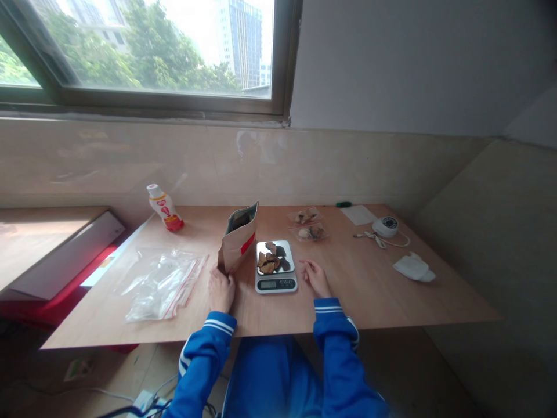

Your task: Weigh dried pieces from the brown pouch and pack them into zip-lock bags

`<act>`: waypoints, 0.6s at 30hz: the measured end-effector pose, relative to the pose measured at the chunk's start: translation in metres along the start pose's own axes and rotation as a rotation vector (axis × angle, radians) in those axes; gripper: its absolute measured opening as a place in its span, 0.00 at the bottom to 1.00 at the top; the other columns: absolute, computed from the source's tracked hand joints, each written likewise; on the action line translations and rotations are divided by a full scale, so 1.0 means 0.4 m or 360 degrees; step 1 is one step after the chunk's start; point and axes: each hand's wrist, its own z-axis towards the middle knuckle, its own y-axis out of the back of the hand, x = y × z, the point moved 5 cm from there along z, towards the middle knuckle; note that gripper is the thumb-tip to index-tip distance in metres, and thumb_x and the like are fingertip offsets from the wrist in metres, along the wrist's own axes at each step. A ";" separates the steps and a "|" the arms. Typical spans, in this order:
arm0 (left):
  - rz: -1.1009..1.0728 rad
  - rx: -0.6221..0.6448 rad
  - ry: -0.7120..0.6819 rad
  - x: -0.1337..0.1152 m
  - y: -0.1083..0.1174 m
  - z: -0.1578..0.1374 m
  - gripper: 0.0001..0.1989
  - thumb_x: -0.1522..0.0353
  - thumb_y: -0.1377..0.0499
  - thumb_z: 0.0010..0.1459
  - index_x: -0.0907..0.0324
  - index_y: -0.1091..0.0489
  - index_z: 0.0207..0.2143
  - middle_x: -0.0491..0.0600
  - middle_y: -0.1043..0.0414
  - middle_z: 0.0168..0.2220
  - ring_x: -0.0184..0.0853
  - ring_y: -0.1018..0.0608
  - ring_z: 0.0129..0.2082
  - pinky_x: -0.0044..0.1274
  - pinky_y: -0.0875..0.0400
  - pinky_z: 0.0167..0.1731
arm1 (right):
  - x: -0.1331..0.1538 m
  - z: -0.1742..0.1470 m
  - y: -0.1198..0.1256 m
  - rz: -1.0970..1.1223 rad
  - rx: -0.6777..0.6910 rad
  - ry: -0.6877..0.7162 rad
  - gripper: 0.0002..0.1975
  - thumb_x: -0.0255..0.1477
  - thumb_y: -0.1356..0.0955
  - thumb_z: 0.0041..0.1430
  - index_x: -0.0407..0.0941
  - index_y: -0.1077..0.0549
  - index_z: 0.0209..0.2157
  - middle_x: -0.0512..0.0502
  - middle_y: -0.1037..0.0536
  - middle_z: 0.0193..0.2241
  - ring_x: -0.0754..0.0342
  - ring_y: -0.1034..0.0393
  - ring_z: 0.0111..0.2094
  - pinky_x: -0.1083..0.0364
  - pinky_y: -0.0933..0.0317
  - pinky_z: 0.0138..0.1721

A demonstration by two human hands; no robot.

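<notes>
A kitchen scale (pixel 277 284) lies flat before me, and several brown, bark-like dried pieces (pixel 270 264) rest on its pan. Its display is too small to read. Left of the scale, a brown paper bag (pixel 238 248) with a red label stands tilted, its mouth gaping at the top. My left hand (pixel 221 290) grips the bag's lower near corner; part of the fingers is hidden. Just right of the scale, my right hand (pixel 316 278) hovers low by the tabletop, fingers loosely bent and apart, with nothing visible in them.
Clear zip bags (pixel 163 284) lie at left, near a white-and-red bottle (pixel 165 208). Behind the scale are small filled bags (pixel 310 232). To the right are white paper (pixel 358 215), a green object (pixel 343 204), a white corded device (pixel 385 226) and a crumpled white item (pixel 413 267).
</notes>
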 end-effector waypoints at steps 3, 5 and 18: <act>0.0013 -0.0031 0.0060 0.009 -0.001 0.001 0.22 0.65 0.51 0.59 0.75 0.40 0.50 0.66 0.31 0.42 0.50 0.25 0.43 0.38 0.31 0.41 | 0.004 -0.004 -0.001 0.0009 -0.0003 -0.0002 0.29 0.53 0.32 0.47 0.40 0.25 0.37 0.51 0.31 0.20 0.61 0.42 0.18 0.60 0.46 0.19; 0.0038 -0.0070 0.0081 0.013 0.000 0.002 0.22 0.66 0.51 0.59 0.76 0.39 0.49 0.66 0.31 0.41 0.51 0.25 0.42 0.39 0.31 0.42 | 0.005 -0.006 -0.001 0.0012 -0.0010 0.0001 0.30 0.54 0.32 0.47 0.40 0.25 0.37 0.52 0.31 0.20 0.61 0.42 0.18 0.60 0.46 0.19; 0.0163 -0.0058 0.0032 0.013 -0.012 0.006 0.26 0.63 0.53 0.59 0.80 0.38 0.48 0.71 0.31 0.40 0.53 0.25 0.42 0.40 0.32 0.40 | 0.002 -0.010 0.001 -0.0010 -0.0032 0.0033 0.31 0.56 0.33 0.46 0.41 0.25 0.36 0.52 0.32 0.19 0.60 0.42 0.18 0.60 0.46 0.18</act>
